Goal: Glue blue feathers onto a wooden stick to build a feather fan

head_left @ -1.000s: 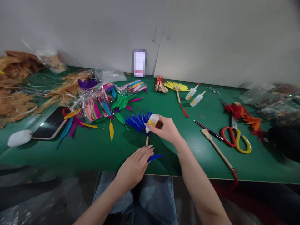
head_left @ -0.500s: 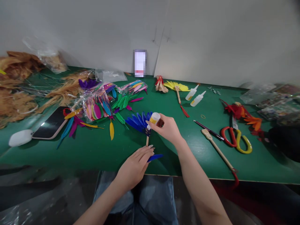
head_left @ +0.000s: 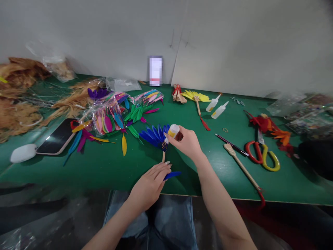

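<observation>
In the head view, a blue feather fan (head_left: 153,136) lies on the green table with its feathers spread to the upper left. Its thin wooden handle (head_left: 163,157) runs down under my left hand (head_left: 152,182), whose fingers are closed over it. Beside those fingers a single blue feather (head_left: 172,175) pokes out to the right. My right hand (head_left: 187,141) grips a small white glue bottle (head_left: 173,130) with a yellow label. The bottle is tipped, its nozzle pointing down at the base of the feathers; whether the tip touches is too small to tell.
Bagged coloured feathers (head_left: 106,119) and a phone (head_left: 56,137) lie left. Behind are a yellow feather fan (head_left: 197,96) and two more glue bottles (head_left: 220,111). Right of my hand lie a pen (head_left: 231,144), a bare wooden stick (head_left: 244,169) and scissors (head_left: 270,159).
The glue bottle in my right hand has shifted slightly to the right along the base of the blue feathers. My left hand and the fan stay where they were.
</observation>
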A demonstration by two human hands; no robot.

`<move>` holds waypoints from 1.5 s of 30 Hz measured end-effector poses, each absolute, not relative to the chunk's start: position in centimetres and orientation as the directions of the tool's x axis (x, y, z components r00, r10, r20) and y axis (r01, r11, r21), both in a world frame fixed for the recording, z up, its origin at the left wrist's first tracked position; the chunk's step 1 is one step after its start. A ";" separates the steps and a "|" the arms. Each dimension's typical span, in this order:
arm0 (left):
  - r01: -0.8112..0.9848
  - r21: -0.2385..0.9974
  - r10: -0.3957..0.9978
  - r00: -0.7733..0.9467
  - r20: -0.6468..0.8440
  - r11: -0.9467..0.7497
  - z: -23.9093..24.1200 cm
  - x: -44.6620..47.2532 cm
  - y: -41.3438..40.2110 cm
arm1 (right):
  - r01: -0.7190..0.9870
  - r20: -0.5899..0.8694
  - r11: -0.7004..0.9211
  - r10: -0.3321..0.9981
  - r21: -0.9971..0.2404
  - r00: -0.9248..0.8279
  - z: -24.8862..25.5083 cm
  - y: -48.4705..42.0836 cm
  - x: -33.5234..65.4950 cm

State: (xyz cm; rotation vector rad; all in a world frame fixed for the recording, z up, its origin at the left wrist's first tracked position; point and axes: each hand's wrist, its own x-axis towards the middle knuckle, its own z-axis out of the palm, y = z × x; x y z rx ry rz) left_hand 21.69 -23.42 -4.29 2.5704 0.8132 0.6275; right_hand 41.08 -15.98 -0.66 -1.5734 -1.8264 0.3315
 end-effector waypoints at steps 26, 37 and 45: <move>0.452 0.487 0.622 0.735 0.272 -0.747 -4.3 21.7 -23.5 | 0.582 0.278 0.316 0.948 -0.749 -0.156 -0.5 -16.5 40.2; 0.452 0.493 0.626 0.728 0.278 -0.744 -4.3 21.6 -23.5 | 0.590 0.259 0.330 0.944 -0.737 -0.204 -0.3 -16.7 40.2; 0.454 0.500 0.629 0.730 0.266 -0.738 -4.2 21.6 -23.5 | 0.614 0.262 0.318 0.948 -0.722 -0.184 -0.3 -16.7 40.3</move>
